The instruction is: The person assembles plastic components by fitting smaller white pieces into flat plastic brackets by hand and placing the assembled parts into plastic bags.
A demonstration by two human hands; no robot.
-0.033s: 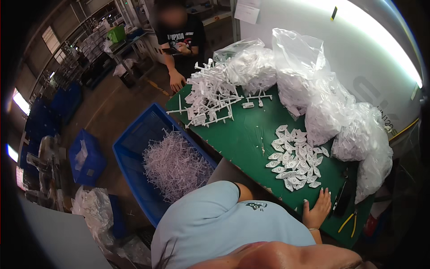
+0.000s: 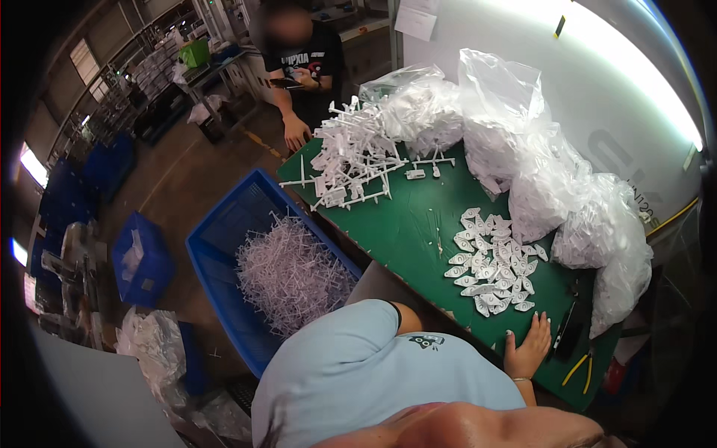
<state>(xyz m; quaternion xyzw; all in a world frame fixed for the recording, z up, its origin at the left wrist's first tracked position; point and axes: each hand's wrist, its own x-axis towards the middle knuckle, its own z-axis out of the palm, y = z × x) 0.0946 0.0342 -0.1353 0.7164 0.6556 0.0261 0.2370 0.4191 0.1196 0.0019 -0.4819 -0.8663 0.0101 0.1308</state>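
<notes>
My right hand (image 2: 529, 351) lies flat on the near right of the green table (image 2: 407, 250), its fingers stretched out and holding nothing. Just beyond its fingertips is a loose pile of small white plastic pieces (image 2: 489, 269), flat and pointed at both ends. To its right rest yellow-handled pliers (image 2: 577, 372) and a slim dark tool (image 2: 565, 322). Of my left arm (image 2: 408, 319) only a bit shows below the sleeve; the left hand is hidden. A heap of white plastic sprues (image 2: 357, 153), some with parts attached, covers the table's far left corner.
Several clear bags (image 2: 541, 187) of white parts line the table's back edge, below a pale panel. Left of the table stands a blue crate (image 2: 216, 257) of white sprue scraps. A person (image 2: 310, 63) at the far corner rests one hand on the table and holds a dark device.
</notes>
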